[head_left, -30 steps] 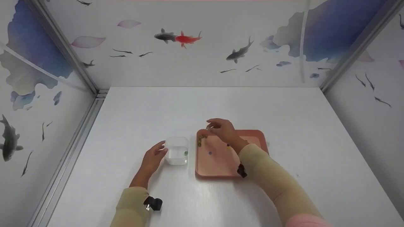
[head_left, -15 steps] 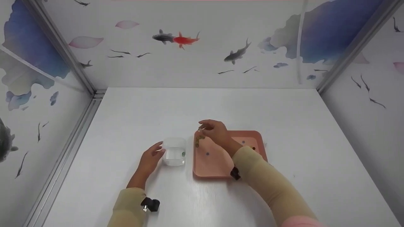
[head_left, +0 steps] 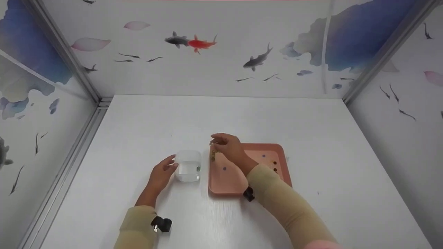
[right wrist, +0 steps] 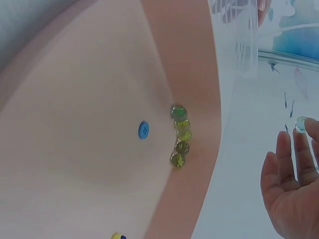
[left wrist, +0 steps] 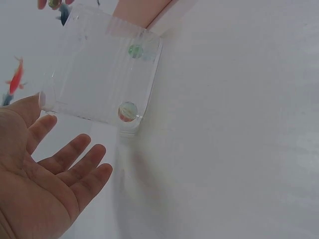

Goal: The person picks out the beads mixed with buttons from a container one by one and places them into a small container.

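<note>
Right grip (head_left: 229, 144) pinches a clear marble (right wrist: 301, 124) at its fingertips; tray (head_left: 225, 181) near.

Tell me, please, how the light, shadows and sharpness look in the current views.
Head view: soft, dim light, faint shadows on the white table; left wrist view: pale sheen toward the right edge, a soft shadow beside the clear container; right wrist view: bluish background, yet the blue button is sharp enough to show its holes.
</note>
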`<state>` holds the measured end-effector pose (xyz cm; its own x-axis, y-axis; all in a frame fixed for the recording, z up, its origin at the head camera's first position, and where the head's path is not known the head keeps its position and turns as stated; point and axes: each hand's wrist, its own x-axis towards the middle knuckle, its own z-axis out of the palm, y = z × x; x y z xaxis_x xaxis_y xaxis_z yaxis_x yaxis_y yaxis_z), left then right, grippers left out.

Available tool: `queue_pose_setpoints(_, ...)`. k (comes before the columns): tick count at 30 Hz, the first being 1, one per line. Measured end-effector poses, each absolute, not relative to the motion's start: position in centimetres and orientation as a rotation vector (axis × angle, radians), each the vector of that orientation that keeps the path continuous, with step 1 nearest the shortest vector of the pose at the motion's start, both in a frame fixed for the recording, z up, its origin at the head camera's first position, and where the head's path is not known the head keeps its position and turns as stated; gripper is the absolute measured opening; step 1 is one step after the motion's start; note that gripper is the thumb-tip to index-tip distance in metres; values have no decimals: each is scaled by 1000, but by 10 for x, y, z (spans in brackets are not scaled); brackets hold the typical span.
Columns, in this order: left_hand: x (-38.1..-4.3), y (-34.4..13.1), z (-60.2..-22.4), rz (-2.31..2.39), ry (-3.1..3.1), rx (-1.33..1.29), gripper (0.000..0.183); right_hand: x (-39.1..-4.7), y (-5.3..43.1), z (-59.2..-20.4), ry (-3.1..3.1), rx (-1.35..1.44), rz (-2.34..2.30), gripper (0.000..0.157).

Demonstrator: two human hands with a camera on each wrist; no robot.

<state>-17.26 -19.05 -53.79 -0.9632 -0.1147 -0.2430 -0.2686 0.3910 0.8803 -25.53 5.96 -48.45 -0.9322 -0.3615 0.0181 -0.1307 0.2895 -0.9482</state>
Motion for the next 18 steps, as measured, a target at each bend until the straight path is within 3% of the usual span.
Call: queue_pose_setpoints(18, -171, -190, -537, 1610, 2496, -330, 50, -240, 40, -487, 2390, -470, -1646, 33)
